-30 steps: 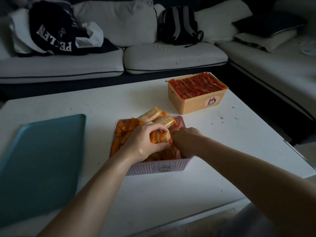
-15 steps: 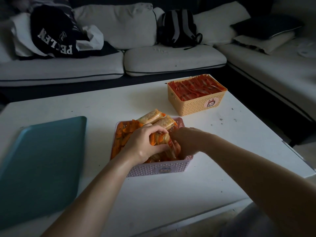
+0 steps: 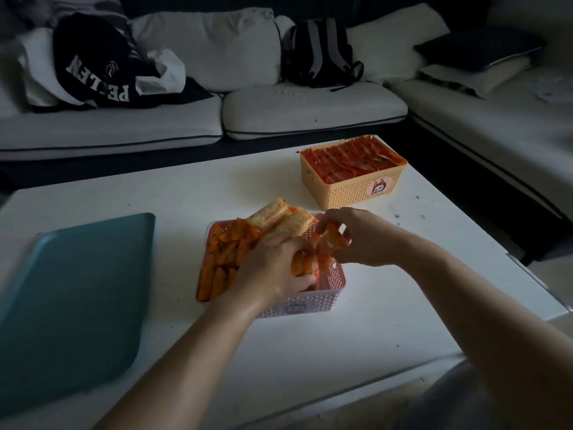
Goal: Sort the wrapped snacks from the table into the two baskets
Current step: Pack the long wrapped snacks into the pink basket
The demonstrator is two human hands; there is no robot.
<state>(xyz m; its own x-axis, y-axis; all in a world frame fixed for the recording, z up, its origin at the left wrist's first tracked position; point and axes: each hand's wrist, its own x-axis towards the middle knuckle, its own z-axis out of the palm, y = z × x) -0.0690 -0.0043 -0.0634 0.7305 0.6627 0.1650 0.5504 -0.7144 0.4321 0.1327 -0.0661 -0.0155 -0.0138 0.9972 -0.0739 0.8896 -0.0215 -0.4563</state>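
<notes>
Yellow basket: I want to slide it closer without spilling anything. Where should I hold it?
I'd take the yellow basket by its two short end walls, one hand from each side. It sits upright and red packets fill it to the rim, leaving no room for fingers inside.

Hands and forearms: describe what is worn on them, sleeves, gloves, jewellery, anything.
The left hand and right hand are bare: no gloves, and no rings show in the dim light. The left forearm and right forearm are uncovered up to the frame edge, with no sleeve, watch or bracelet in view.
</notes>
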